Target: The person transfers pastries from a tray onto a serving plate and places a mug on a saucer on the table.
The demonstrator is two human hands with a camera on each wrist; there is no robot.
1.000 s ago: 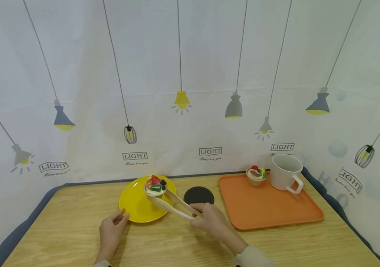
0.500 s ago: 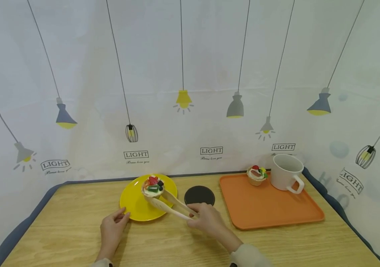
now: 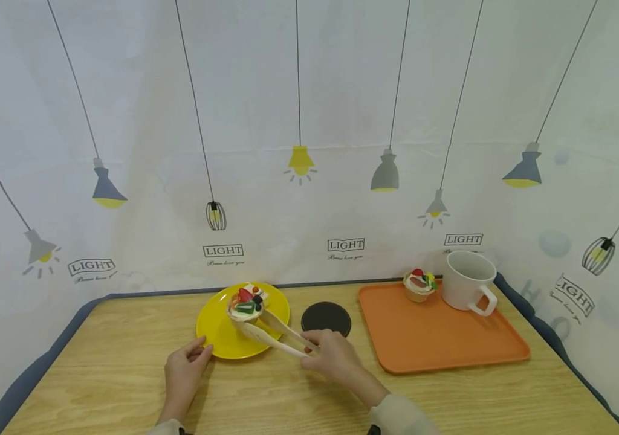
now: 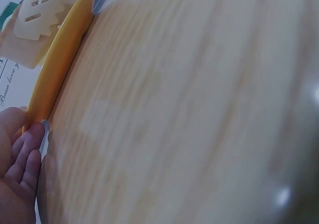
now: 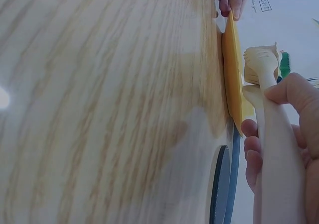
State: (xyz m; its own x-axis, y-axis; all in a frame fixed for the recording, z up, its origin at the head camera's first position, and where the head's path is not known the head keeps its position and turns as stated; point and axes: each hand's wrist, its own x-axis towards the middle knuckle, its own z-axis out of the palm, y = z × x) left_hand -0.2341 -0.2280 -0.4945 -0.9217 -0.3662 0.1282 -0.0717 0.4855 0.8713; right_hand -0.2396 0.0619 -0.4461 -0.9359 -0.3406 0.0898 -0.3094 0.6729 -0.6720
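My left hand [image 3: 183,370] pinches the near-left rim of a yellow plate [image 3: 213,329] between thumb and fingers; the left wrist view shows the plate rim [image 4: 61,59] edge-on at the fingertips. My right hand [image 3: 333,356] grips pale tongs [image 3: 282,341], thumb on one arm and fingers on the other. The tongs' ends hold a fruit tart [image 3: 245,306], topped with cream, red, green and dark pieces, over the plate. Part of a white dessert piece with a red dot [image 3: 257,291] shows behind the tart. In the right wrist view, the tongs [image 5: 279,149] partly cover the tart's crust.
A round black coaster [image 3: 327,318] lies right of the plate. Farther right is an orange tray [image 3: 440,341] with a second fruit tart [image 3: 419,284] and a white mug [image 3: 467,281] at its back. A patterned backdrop [image 3: 266,211] stands behind the wooden table [image 3: 266,399].
The right hand has moved slightly left with the tongs and tart, uncovering the white piece behind it. The left hand stays at the plate's rim. The head view has shifted a little.
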